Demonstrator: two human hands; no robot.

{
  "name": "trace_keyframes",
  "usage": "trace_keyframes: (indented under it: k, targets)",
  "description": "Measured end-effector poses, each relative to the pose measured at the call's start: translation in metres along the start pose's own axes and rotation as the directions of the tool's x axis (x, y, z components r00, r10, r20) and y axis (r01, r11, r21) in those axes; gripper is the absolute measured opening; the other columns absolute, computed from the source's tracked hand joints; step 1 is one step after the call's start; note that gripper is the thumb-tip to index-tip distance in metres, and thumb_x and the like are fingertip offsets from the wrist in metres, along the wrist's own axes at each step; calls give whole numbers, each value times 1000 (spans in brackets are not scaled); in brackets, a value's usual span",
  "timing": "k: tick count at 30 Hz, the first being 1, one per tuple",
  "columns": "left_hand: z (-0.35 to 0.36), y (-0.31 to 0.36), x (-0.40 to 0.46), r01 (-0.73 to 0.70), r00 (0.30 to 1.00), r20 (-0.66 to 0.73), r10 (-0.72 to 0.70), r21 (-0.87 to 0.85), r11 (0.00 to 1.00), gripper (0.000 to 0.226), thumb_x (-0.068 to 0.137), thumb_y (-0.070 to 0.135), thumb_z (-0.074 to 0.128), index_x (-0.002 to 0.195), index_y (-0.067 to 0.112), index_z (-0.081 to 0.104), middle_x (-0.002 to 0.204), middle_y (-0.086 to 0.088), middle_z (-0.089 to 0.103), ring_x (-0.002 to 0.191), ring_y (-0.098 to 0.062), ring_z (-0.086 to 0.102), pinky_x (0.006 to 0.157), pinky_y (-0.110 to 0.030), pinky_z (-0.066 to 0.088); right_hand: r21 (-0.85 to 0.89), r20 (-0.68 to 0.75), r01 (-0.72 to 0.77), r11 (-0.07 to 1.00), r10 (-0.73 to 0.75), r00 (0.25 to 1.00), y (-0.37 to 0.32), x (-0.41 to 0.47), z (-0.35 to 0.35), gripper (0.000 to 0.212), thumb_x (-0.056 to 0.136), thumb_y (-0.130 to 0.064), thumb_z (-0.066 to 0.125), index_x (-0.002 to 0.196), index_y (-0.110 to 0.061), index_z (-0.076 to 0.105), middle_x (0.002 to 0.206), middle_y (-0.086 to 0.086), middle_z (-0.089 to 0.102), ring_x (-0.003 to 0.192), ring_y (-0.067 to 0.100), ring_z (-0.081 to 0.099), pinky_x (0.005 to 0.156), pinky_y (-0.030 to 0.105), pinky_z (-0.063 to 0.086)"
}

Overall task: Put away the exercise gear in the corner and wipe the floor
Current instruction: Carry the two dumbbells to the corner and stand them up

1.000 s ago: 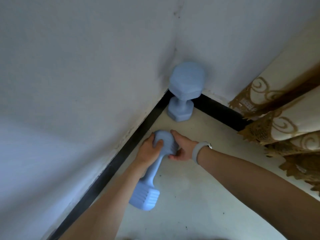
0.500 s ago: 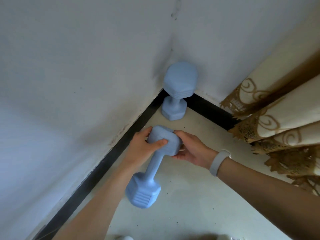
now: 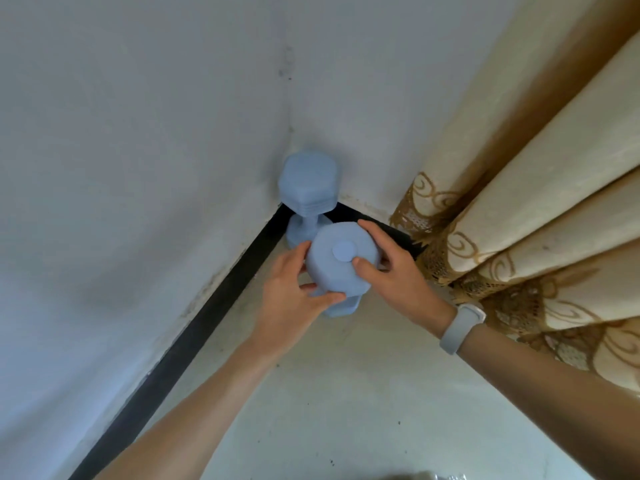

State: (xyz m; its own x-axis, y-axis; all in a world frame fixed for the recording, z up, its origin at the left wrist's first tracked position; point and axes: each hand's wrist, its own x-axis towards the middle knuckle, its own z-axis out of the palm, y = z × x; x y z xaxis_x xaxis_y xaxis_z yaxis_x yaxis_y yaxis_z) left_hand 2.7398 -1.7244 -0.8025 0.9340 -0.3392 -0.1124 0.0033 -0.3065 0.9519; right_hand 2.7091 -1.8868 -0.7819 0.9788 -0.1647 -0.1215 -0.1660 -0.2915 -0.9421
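Two light blue dumbbells are in the room corner. One dumbbell [image 3: 308, 183] stands on end right against the corner walls. The second dumbbell [image 3: 341, 261] stands upright just in front of it, its lower head on the pale floor [image 3: 346, 393]. My left hand [image 3: 294, 296] grips the left side of its top head, fingers curled around it. My right hand [image 3: 391, 268] holds the right side, thumb on the flat top; a pale wristband sits on that wrist.
A black skirting board [image 3: 194, 337] runs along the foot of both white walls. A cream and gold patterned curtain [image 3: 519, 220] hangs at the right, its hem close to the dumbbells. Small dark specks dot the floor.
The second dumbbell was lying tilted with its far head held; it has been swung upright and moved closer to the corner, beside the first one. Both hands stayed on its top head.
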Motion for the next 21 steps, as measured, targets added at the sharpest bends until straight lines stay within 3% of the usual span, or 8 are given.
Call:
trace_keyframes:
  k: [3,10,15,18,21]
  targets:
    - [12,7,19,-57,998,1,57,26,998,75,68,14,81,133,18,44,121,2,46,105,-10,57,86,-23,53,-60,-58,23,998,-27,998,3,14,-13,53,91,-11,54,140,-14,34,127,-6,44,117,10,46,99,28,44]
    - [32,11,49,-141,989,-27,143,68,988,75,71,16,78,136,12,41,124,0,43,116,-21,52,94,-35,51,-79,-86,72,994,-78,993,7,43,-30,49,93,-8,50,139,-7,34,133,2,43,123,12,41,107,32,37]
    - [46,10,67,-139,988,-57,146,119,983,80,74,22,76,140,10,33,133,-11,38,121,-25,46,99,-43,46,-208,-109,98,973,-123,986,8,62,-41,46,93,-9,48,138,-4,36,137,13,45,123,12,40,107,28,34]
    - [48,12,68,-169,979,-62,192,268,948,79,75,33,73,140,10,34,133,-10,42,122,-24,45,97,-41,46,-399,-96,161,903,-216,972,9,63,-44,45,93,-20,43,134,-1,43,133,16,48,124,22,45,106,29,34]
    - [44,8,67,-277,918,-107,382,517,810,75,74,53,63,130,5,48,121,-10,59,111,-25,52,85,-38,48,-625,-60,191,757,-291,955,14,56,-46,48,93,-30,36,133,-5,46,139,20,42,129,32,41,110,32,28]
